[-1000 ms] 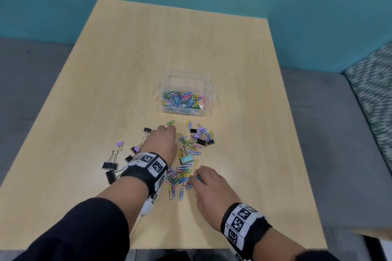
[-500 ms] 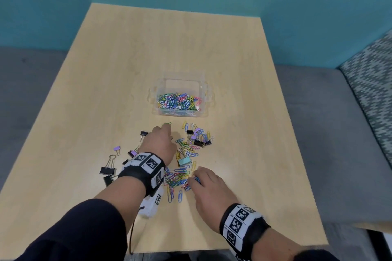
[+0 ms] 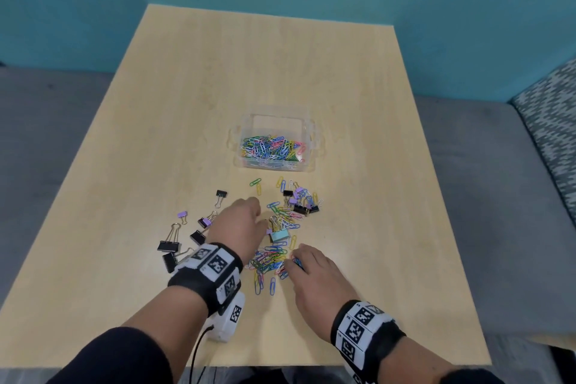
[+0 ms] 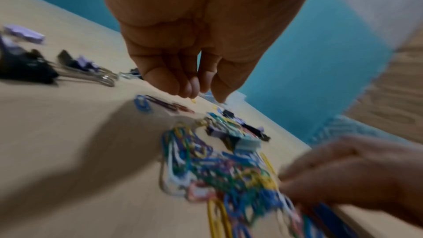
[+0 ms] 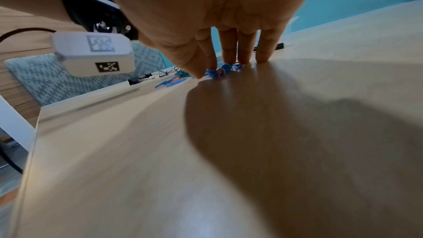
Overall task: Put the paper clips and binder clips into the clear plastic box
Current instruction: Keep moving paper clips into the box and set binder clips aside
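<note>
The clear plastic box (image 3: pixel 314 146) stands mid-table with several coloured paper clips in it. A loose heap of paper clips (image 3: pixel 268 259) lies nearer me, blurred in the left wrist view (image 4: pixel 228 169). Black and purple binder clips (image 3: pixel 170 246) lie scattered to the left. Another cluster (image 3: pixel 300 204) and a teal binder clip (image 3: pixel 279 235) lie to the right. My left hand (image 3: pixel 260 213) hovers over the table, fingers (image 4: pixel 164 80) hanging loosely curled, holding nothing. My right hand (image 3: pixel 293 260) has its fingertips (image 5: pixel 230 57) on the heap's near right edge. It pinches a few blue and purple clips (image 5: pixel 218 73) against the thumb.
The wooden table (image 3: pixel 187 103) ends just behind my wrists. A green and a yellow clip (image 3: pixel 256 184) lie alone just before the box. A teal wall stands behind, and a patterned cushion (image 3: pixel 548 121) lies at the right. A white camera unit (image 3: pixel 229 318) hangs under my left wrist.
My left hand has drawn back toward me from the green clip near the box. My right hand has stayed on the near heap.
</note>
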Available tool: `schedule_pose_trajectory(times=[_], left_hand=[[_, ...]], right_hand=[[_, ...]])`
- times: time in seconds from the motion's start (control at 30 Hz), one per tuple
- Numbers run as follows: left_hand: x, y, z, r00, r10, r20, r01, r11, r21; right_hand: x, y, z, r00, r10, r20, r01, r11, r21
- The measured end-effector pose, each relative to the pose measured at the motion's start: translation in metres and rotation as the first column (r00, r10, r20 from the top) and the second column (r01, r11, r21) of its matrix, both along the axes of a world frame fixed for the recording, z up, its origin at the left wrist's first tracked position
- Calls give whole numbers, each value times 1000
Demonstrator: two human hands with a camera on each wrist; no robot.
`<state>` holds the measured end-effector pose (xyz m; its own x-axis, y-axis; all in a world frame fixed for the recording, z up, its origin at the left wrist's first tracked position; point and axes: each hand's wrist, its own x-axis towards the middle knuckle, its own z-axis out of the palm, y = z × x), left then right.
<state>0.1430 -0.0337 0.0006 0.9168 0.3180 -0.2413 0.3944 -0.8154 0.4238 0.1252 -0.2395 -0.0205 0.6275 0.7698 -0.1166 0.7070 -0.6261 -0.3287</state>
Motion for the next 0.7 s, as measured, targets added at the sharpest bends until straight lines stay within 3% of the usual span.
schedule_pose_trajectory(times=[0.13,0.3,0.5,0.7], left_hand=[[0,-23,-6,984,-157,-83,166,979,120],[1,-31,-8,979,-158,-127,179,968,174],[5,-33,-6,997,25,-75,-24,1000,1],[4,-34,-7,997,71,9,-68,984,-167]], right_hand=[[1,1,1,1000,-6,2,6,1000,-15],[0,0,2,1000,-4,0,4,1000,-1],[1,1,2,1000,-7,-7,7,1000,5],[1,0,2,1000,6,1,-6,1000,7]])
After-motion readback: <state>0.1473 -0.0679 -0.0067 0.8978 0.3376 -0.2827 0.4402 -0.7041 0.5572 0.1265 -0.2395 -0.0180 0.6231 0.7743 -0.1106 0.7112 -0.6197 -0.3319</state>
